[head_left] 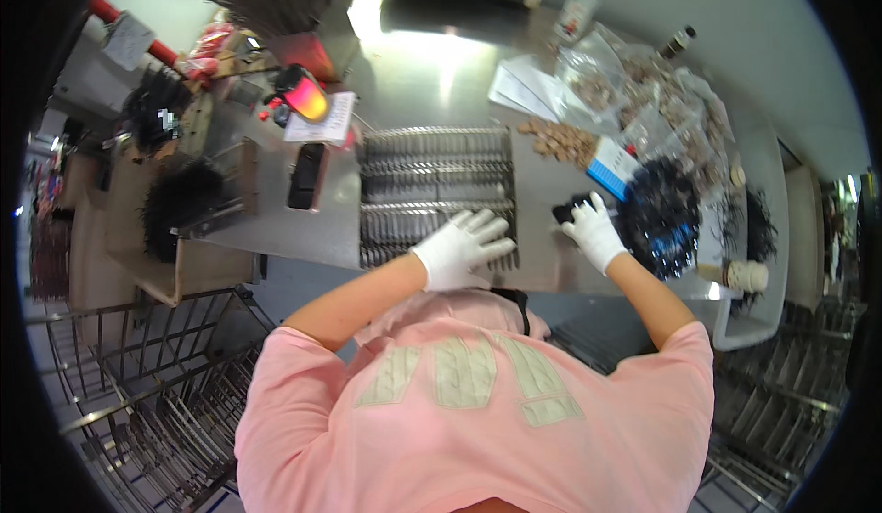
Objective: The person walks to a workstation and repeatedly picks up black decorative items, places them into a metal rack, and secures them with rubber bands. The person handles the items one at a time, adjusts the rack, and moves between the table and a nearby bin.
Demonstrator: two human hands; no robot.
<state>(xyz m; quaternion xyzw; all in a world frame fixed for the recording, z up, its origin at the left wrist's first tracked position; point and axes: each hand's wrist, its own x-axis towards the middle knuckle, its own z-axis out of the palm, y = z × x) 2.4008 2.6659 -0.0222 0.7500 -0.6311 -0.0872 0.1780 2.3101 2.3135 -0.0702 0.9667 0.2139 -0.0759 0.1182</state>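
The gloved hands are apart. The left hand [464, 249] is spread flat over the near end of the metal rack [436, 182]. The right hand [593, 234] touches a dark object [566, 212] right of the rack; grip cannot be determined. A shiny black pile [660, 219] lies farther right; a phone [309, 178], left of the rack.

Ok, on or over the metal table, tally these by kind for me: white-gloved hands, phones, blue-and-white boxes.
White-gloved hands: 2 (left hand, right hand)
Phone: 1
Blue-and-white box: 1
Total: 4
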